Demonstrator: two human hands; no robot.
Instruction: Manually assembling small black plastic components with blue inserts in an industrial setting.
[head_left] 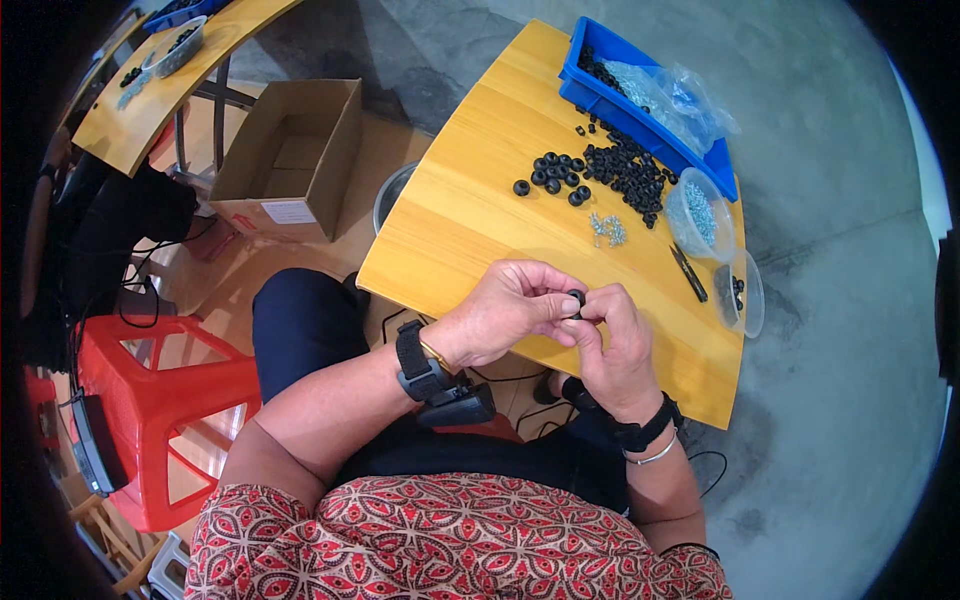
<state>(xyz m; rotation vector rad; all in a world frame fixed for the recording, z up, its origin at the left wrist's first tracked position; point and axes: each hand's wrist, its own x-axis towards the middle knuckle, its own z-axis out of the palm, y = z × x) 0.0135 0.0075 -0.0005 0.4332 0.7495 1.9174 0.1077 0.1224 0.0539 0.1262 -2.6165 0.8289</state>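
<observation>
Over the near edge of the wooden table, both hands meet at a small black round part [577, 296]. My left hand [505, 315] pinches it between thumb and fingers. My right hand [617, 345] is closed against its right side; whether those fingertips hold a smaller piece too is hidden. Beyond the hands lie several larger black round parts [552, 172], a heap of small black pieces [625, 175] and a little pile of silvery screw-like pieces [607, 230].
A blue tray [640, 125] with plastic bags stands at the table's [450, 220] far right. Near it are a clear tub [690, 232], black tweezers [688, 273] and a clear lid [755, 300]. Leftward are a cardboard box [335, 175], a red stool [135, 420] and a person's dark-clothed leg [130, 215].
</observation>
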